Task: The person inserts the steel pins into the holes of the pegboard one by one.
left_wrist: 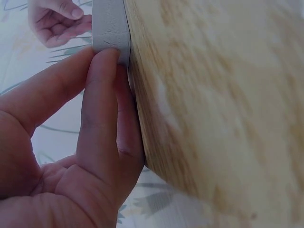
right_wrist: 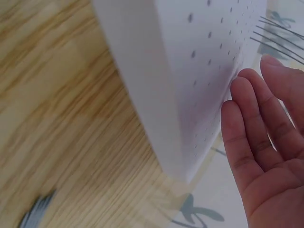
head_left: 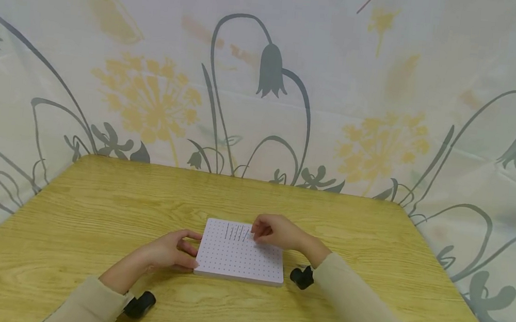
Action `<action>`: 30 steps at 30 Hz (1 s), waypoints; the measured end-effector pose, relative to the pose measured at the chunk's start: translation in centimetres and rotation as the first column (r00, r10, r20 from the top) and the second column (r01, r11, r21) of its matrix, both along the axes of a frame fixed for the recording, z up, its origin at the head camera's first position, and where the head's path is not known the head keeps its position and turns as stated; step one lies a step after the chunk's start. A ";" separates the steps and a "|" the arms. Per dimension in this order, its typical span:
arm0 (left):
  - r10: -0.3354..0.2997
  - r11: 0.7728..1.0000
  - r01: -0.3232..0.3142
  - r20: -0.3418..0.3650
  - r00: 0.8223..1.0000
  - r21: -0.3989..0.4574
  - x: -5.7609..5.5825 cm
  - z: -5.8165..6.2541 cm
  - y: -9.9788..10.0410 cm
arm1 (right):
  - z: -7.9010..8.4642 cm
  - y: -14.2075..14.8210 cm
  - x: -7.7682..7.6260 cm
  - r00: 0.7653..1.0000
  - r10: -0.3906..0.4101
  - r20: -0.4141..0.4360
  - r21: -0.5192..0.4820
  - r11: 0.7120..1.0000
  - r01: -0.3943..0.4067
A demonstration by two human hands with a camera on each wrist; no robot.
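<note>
Pins just L of R hand, long axis up off board; R fingers loosely bent, no hold visible; L hand farther off, fingers spread, touching board edge.

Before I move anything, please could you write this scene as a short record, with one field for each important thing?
board: white pegboard with rows of small holes, flat on a wood-grain table
pins: several thin dark pins, standing in a row near its far edge
left hand: fingers touch the pegboard's left edge
right hand: over the pegboard, just right of the pins; no held object visible
background: flower-patterned backdrop
unclear: blurred dark bundle, lower left in the right wrist view
</note>
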State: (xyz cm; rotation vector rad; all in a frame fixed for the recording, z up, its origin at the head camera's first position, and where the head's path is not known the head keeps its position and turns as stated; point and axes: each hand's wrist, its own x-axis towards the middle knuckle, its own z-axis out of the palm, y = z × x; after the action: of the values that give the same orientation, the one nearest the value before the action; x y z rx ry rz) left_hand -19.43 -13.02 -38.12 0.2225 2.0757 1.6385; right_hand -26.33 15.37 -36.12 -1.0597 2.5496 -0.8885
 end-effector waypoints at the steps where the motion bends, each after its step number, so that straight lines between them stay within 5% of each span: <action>1: -0.002 1.000 0.002 -0.001 1.000 -0.001 0.0 -0.1 0.0 | 0.0 0.2 0.0 1.000 -0.002 -0.002 -0.002 1.000 0.002; 30: -0.013 1.000 0.013 -0.003 1.000 0.001 -0.1 0.0 -0.1 | -0.5 5.5 1.4 0.997 -0.067 0.033 -0.077 0.995 0.069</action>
State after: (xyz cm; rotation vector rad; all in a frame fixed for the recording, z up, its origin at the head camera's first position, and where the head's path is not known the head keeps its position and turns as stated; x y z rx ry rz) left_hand -19.48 -13.07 -38.07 0.2389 2.0717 1.6325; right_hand -24.94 20.88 -36.62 -0.9776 2.5587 -1.0214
